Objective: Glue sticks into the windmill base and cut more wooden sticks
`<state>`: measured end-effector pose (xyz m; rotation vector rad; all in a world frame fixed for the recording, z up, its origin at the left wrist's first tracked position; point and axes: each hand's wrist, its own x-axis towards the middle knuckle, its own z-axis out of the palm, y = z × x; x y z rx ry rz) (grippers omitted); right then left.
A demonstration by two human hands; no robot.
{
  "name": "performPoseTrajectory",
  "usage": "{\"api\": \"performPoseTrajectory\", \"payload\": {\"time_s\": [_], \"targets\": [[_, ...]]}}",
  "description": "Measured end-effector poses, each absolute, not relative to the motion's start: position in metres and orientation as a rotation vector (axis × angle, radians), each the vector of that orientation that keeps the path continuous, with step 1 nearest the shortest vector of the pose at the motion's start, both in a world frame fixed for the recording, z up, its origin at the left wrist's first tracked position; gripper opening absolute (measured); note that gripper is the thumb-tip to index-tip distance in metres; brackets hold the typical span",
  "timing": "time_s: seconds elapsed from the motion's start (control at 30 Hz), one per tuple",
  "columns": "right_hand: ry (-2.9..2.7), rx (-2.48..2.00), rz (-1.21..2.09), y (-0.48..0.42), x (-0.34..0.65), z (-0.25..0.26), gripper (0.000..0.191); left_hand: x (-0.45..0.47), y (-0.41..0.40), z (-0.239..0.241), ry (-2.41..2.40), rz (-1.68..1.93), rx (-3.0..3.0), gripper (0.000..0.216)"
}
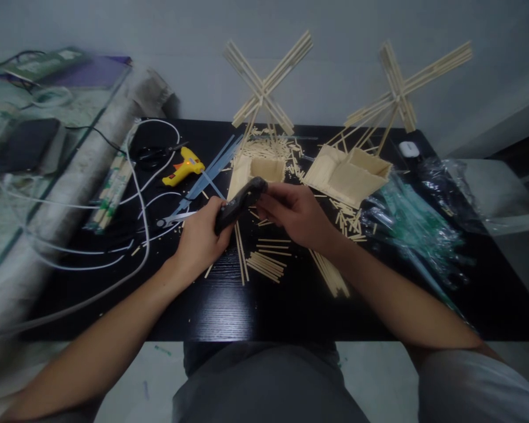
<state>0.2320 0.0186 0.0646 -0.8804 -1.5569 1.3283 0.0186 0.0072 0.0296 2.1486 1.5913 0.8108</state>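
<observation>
My left hand (200, 235) is closed around the lower end of a dark handled tool (240, 202), held tilted above the black table (255, 305). My right hand (293, 214) pinches the tool's upper end with fingers bent. Below the hands lie bundles of thin wooden sticks (267, 261). Just behind them stands a small stick-built box (258, 170) with a crossed-stick windmill (267, 85) rising from it.
A second stick box (348, 173) with a windmill (401, 88) stands at the right. A yellow glue gun (185, 166), scissors (174, 218) and white cables (136, 194) lie at the left. Plastic wrappers (414, 229) cover the right side. A grey roll (70, 188) lies far left.
</observation>
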Motion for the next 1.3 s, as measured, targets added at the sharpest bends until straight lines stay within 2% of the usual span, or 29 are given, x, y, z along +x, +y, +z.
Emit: {"api": "performPoseTrajectory", "payload": {"time_s": [0.17, 0.37, 0.73, 1.3], "targets": [[-1.542, -0.876, 1.338, 0.017, 0.232, 0.067, 0.042, 0.019, 0.007, 0.030, 1.607, 0.776, 2.145, 0.008], [-1.519, -0.866, 1.355, 0.018, 0.231, 0.065, 0.038, 0.019, 0.007, 0.031, 1.623, 0.768, 2.174, 0.007], [-1.583, -0.949, 1.169, 0.016, 0.230, 0.061, 0.030, 0.018, 0.009, 0.023, 1.630, 0.837, 2.190, 0.011], [-1.579, -0.897, 1.489, 0.018, 0.236, 0.068, 0.034, 0.015, 0.007, 0.020, 1.415, 0.921, 2.130, 0.014]]}}
